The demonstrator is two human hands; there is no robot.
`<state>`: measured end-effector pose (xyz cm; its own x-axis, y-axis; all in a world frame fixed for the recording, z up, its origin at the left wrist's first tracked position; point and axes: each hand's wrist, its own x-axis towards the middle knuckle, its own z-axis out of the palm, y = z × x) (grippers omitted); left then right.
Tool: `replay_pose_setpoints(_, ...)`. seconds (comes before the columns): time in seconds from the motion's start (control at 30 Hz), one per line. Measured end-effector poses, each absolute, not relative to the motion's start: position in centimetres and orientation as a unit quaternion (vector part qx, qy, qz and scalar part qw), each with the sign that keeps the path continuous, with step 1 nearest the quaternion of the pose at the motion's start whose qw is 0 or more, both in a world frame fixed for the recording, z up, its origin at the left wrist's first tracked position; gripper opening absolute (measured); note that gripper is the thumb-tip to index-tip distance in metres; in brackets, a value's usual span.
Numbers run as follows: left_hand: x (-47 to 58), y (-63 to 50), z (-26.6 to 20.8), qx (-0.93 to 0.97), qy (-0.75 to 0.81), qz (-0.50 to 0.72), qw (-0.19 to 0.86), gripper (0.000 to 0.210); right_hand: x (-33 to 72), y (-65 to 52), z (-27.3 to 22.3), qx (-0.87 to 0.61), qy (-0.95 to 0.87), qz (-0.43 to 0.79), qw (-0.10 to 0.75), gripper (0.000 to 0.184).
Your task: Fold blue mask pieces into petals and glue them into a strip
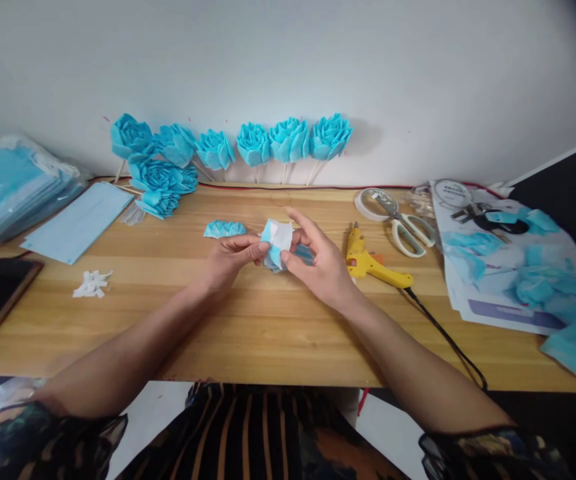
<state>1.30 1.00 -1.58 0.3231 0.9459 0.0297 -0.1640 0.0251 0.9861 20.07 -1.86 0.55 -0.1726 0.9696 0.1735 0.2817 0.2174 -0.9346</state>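
At the left, a phone (3, 300) lies near, with a bagged pack of blue sheets (5, 190) beyond it and loose blue sheets (78, 221) beside that; white scraps (91, 284) sit nearer. Along the far wall, blue flowers (253, 144) stand on sticks. A small blue strip (224, 229) lies just beyond the left hand (224, 261), long axis left to right.

That hand pinches the left side of a white-and-blue piece (281, 235); the right hand (322, 267) grasps its right side, thumb on the near edge, index finger raised. The piece sits directly between both sets of fingertips, neither hand clearly nearer. Fingers cover much of it, so its long axis is hard to tell.

Just right, a yellow glue gun (365, 261) stands between that hand and the scissors (408, 230), nozzle pointing far. Farther right, blue pieces (543, 283) lie on a printed bag (498, 313).
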Motion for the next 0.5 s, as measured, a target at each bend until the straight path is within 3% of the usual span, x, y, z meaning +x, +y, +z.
replay_pose_setpoints(0.33, 1.35, 0.99, -1.17, 0.549, 0.361, 0.448, 0.606, 0.034, 20.91, -1.47, 0.31, -0.417, -0.635, 0.481, 0.437, 0.064)
replay_pose_setpoints(0.5, 1.51, 0.77, -0.99, 0.590, 0.340, 0.401, 0.613, 0.030, 20.94, -1.25, 0.30, -0.413, -0.597, 0.512, 0.459, 0.076)
